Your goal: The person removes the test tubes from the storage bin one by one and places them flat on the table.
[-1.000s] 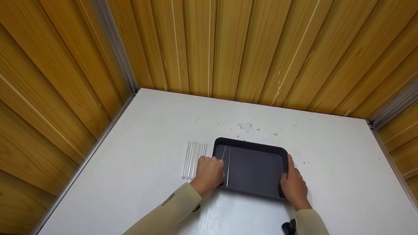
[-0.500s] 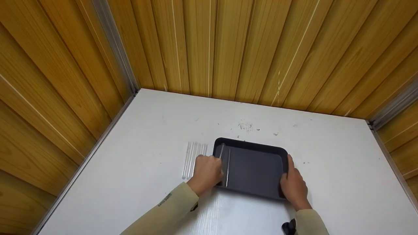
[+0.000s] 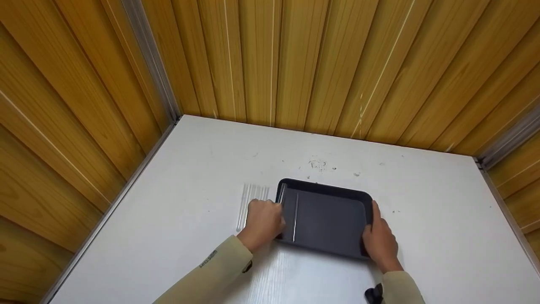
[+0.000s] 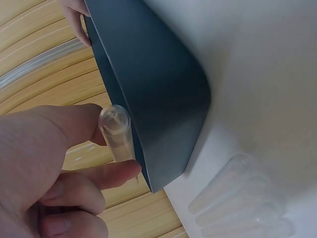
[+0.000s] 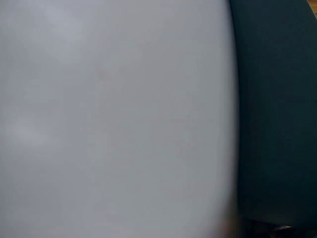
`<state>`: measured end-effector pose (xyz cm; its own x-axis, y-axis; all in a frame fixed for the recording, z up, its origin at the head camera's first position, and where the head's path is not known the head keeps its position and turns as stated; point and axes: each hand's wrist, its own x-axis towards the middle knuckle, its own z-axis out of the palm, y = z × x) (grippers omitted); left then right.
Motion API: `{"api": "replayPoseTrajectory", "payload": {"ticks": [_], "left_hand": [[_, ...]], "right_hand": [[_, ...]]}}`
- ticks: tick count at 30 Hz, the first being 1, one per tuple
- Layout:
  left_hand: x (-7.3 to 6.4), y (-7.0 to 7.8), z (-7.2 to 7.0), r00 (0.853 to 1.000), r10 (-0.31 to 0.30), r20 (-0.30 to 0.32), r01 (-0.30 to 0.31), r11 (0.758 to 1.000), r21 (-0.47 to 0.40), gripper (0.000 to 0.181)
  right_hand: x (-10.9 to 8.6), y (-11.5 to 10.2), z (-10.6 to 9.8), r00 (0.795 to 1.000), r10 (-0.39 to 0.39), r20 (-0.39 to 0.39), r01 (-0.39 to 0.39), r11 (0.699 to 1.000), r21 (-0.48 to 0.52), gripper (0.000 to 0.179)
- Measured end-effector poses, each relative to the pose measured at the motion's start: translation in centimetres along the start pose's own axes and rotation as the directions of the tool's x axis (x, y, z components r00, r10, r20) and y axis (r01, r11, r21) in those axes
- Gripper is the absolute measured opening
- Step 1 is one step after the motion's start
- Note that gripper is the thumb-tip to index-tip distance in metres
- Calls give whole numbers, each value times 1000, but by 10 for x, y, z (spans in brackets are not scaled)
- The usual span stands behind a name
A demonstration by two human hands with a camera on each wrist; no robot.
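Note:
My left hand [image 3: 263, 221] is at the left side of a dark grey rectangular tray [image 3: 331, 221]. It pinches a clear test tube [image 4: 118, 130] between thumb and index finger, rounded end toward the left wrist camera. In the head view, the far part of this tube [image 3: 282, 193] shows inside the tray along its left wall; the hand hides the rest. Another clear tube [image 3: 295, 217] lies in the tray, roughly parallel to it. At the opposite side, my right hand [image 3: 381, 240] grips the tray's right wall, thumb at the inner side.
Several clear test tubes [image 3: 246, 200] lie side by side on the white table [image 3: 190, 181], left of the tray and partly behind my left hand. Wood-patterned panels [image 3: 295, 63] stand behind the table. A black object [image 3: 373, 294] is beside the right sleeve.
My left hand has shifted a little to the left, and the pinched tube has moved with it, closer to the tray's left wall. The right hand and tray have stayed in place.

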<state>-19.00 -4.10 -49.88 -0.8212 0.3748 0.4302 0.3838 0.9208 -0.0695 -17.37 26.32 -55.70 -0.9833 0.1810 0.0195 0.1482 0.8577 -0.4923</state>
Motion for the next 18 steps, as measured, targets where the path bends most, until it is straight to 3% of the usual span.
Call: {"api": "replayPoseTrajectory", "payload": {"ticks": [6, 18], "left_hand": [[0, -6, 3, 1000, -18, 25, 19, 1000, -24, 37], [-5, -19, 0, 999, -41, 8, 41, 999, -16, 38]], "right_hand": [[0, 0, 0, 1000, -3, -6, 3, 1000, -3, 67], [-1, -2, -1, 1000, -2, 3, 2, 1000, 4, 65]]}}
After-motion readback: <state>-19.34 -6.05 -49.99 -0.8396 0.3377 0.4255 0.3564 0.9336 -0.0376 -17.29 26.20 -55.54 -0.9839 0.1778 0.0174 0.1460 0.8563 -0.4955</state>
